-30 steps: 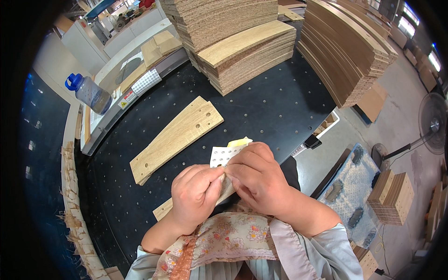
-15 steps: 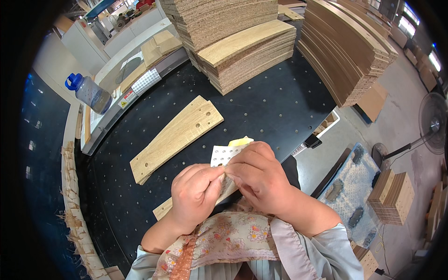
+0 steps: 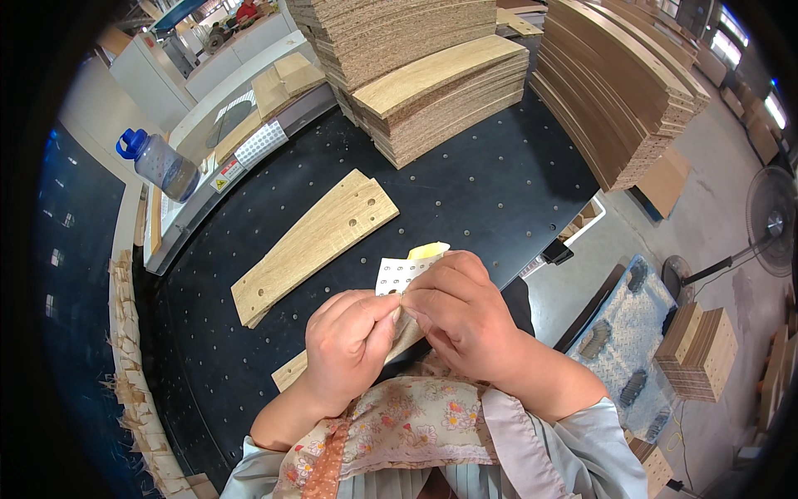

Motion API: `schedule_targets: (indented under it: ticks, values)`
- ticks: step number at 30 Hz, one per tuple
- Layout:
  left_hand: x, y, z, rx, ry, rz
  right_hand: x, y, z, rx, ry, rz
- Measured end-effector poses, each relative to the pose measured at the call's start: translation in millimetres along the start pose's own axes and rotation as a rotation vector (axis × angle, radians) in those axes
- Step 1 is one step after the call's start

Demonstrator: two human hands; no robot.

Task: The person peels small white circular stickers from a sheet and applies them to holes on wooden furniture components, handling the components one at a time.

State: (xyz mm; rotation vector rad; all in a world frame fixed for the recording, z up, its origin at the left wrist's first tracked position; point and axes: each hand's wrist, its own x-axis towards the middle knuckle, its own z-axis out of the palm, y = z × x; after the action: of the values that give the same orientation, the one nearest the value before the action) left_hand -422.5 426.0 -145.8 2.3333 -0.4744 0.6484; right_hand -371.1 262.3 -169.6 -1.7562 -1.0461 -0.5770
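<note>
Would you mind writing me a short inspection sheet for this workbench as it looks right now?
Surface: black perforated table, mostly bare in the middle.
Job's things: white sticker sheet with round gaps pinched between both hands; a wood strip lies under the hands.
Clutter: curved drilled wood panel lying flat; stacks of curved panels at the far edge; more stacked boards on the right.
Hands: left hand and right hand meet fingertip to fingertip at the sheet.
Cables: one thin cable on the floor at the right.
Surroundings: blue-capped water bottle, standing fan, small board stack on the floor.
</note>
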Motion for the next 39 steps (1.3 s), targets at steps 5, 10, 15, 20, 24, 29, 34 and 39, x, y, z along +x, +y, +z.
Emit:
schedule_targets:
  ticks: [5,10,15,20,24,29,34,39]
  values:
    - [-0.3,-0.5,0.0,-0.01,-0.003,-0.008,0.4,0.4,0.4,0.004,0.007,0.009]
    - [0.5,0.4,-0.9,-0.025,-0.011,-0.022,0.5,0.9,0.3,0.001,0.005,0.01]
    - [1.4,-0.1,-1.1,-0.03,-0.011,-0.014,1.8,0.7,-0.8,-0.003,-0.004,0.011]
    - [0.9,0.0,-1.4,-0.035,-0.013,-0.02,2.2,0.5,-0.5,0.0,0.0,0.005]
    - [0.9,0.7,-1.2,-0.042,-0.018,-0.027,2.1,0.1,-0.6,0.003,0.0,0.011]
    - [-0.4,0.4,-0.4,-0.073,-0.022,-0.046,1.2,-0.2,-1.9,-0.008,-0.006,0.019]
    - [-1.3,-0.3,-0.3,-0.108,-0.036,-0.078,0.0,0.0,-1.7,-0.011,0.001,0.021]
    - [-1.5,-0.9,1.3,-0.098,-0.018,-0.065,-0.9,0.1,-2.4,-0.009,-0.005,0.047]
